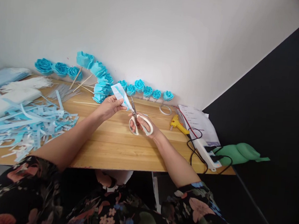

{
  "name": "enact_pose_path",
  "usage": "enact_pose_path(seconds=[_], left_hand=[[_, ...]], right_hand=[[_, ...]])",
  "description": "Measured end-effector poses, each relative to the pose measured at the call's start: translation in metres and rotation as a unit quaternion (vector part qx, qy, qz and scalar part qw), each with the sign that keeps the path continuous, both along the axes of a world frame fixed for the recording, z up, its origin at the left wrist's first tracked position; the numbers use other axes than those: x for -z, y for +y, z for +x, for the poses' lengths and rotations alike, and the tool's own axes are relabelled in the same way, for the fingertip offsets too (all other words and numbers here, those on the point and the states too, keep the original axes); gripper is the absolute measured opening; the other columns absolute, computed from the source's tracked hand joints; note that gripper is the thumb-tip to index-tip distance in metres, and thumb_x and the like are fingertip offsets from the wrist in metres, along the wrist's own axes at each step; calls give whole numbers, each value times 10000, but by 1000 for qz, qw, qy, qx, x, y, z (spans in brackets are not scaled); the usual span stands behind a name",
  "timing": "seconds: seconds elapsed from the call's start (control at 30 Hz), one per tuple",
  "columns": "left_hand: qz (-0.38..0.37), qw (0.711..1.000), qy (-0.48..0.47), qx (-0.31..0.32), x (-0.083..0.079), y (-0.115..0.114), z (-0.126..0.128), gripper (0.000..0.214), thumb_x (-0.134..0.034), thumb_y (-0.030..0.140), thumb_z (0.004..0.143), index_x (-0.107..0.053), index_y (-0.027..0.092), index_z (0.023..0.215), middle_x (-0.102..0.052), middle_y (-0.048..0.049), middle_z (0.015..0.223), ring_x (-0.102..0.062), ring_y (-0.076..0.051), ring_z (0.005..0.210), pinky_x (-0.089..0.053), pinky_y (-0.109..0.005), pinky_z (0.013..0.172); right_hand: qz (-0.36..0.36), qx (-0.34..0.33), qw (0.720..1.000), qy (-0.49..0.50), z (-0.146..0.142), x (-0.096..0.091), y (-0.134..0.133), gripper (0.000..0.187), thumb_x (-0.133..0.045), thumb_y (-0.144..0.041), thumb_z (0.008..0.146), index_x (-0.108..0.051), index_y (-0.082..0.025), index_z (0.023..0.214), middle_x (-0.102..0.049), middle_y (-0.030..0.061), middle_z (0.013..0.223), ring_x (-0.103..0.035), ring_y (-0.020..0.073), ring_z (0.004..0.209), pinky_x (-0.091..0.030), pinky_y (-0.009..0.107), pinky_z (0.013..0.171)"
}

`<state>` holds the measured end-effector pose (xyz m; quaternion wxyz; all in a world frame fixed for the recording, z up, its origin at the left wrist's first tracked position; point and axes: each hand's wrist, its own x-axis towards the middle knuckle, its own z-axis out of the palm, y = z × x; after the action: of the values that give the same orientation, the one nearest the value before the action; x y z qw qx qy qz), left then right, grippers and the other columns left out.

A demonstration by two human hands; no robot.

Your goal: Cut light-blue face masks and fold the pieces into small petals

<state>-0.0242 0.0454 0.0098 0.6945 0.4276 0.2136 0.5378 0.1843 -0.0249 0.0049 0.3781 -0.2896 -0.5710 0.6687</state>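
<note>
My left hand (111, 106) pinches a folded white-and-light-blue piece of sheet material (120, 93), held up above the table. In my right hand (148, 125) are scissors (146, 125) with white handles, my fingers through the loops. Their blades point up and away, beside the right edge of the folded piece; whether they touch it I cannot tell. Just behind my left hand stand blue crepe-like flowers (101, 91) on thin wooden sticks (83, 82).
Cut blue and white strips (28, 124) heap at the left around a white device (11, 102). Small blue flowers (139, 86) line the wall. On the right lie a wire ring (165, 109), a yellow glue gun (179, 124), papers (201, 123), a power strip (208, 157) and a green object (240, 153).
</note>
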Motion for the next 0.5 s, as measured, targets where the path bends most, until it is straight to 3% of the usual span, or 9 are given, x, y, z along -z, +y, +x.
enact_pose_path(seconds=[0.27,0.5], left_hand=[[-14,1000,-6,-10,0,1,0,299,-903,210,669,-692,106,854,-736,-34,737,-716,-138,632,-616,-213,617],[-10,1000,-12,-6,2,2,0,355,-917,231,651,-696,116,905,-741,-30,745,-712,-134,620,-616,-212,614]], right_hand=[[22,8,1000,4,-2,-3,-4,547,-638,-621,863,-610,-168,1169,-631,-2,751,-573,99,539,-467,222,468],[7,26,999,22,-4,-1,-6,524,-653,-598,861,-632,-164,1152,-609,-11,722,-530,85,514,-449,212,450]])
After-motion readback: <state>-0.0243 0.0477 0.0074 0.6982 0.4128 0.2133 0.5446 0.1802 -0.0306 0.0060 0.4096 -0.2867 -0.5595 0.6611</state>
